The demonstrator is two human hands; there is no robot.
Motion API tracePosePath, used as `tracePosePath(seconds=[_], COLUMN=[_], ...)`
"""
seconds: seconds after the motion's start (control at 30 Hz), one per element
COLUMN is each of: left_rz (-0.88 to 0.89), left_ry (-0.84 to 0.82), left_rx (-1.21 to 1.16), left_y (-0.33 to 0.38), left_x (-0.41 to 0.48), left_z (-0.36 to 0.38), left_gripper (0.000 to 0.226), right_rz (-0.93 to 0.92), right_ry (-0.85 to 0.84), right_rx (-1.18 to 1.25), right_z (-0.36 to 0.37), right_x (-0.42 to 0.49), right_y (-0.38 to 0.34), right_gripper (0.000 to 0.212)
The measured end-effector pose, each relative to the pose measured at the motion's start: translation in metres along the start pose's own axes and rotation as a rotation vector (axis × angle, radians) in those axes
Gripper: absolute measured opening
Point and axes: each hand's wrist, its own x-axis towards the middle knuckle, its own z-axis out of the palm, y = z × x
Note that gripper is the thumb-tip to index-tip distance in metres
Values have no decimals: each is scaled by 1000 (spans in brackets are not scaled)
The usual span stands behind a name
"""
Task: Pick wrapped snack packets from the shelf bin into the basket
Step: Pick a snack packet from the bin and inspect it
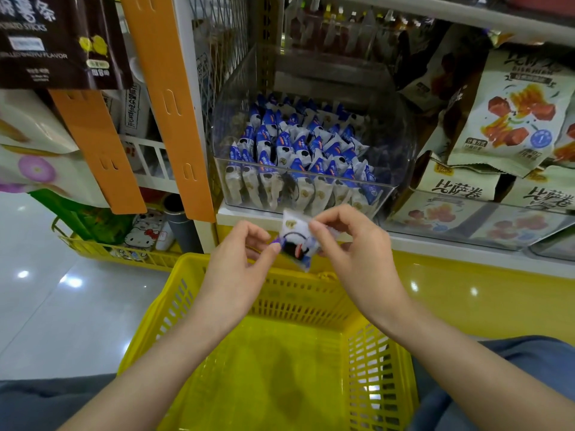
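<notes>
Yellow basket (280, 368) at lower centre, directly beneath snack packet (295, 241) pinched by left hand (239, 262) at lower-left corner and right hand (351, 247) at upper-right edge, just below shelf bin (401, 144). Lower straight down; release.

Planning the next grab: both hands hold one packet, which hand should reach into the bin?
Probably right: the right hand pinches the packet at its top, nearest the bin; the left hand sits lower, over the basket.

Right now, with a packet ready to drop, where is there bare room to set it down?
The basket floor, bordered by lattice walls, below left hand and right hand, is bare. The clear bin is packed with packets; bags crowd the shelf to its right.
</notes>
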Motion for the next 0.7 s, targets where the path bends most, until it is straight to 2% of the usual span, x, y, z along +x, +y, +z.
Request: tracePosePath(seconds=[0.03,0.1,0.2,0.3,0.37,0.43,0.53,0.63,0.7], left_rz=[-25,-146,-361,-334,-280,-258,-275,-269,-193], left_ry=[-22,-79,-190,-217,-165,-119,-123,-195,-164], left_rx=[-1,-145,-439,-596,-591,-555,-535,-534,-458], left_y=[0,3,11,13,11,11,11,13,13], left_x=[0,0,2,1,1,1,2,0,0], left_z=[0,0,-2,-5,-6,-7,-8,-6,-3], left_gripper=[11,26,45,37,25,22,23,21,18], right_rz=[29,11,-155,-303,-351,-248,114,440,553], right_ry=[15,18,-75,-192,-238,-224,-158,-276,-307], right_rx=[57,104,20,-157,-215,-109,169,489,626], right_z=[-1,-2,0,2,3,5,10,10,9], right_x=[1,2,-2,-6,-8,-10,-8,-2,0], right_y=[0,-2,-4,-4,-4,-7,-11,-10,-9], right_gripper=[4,9,3,11,14,12,12,13,19])
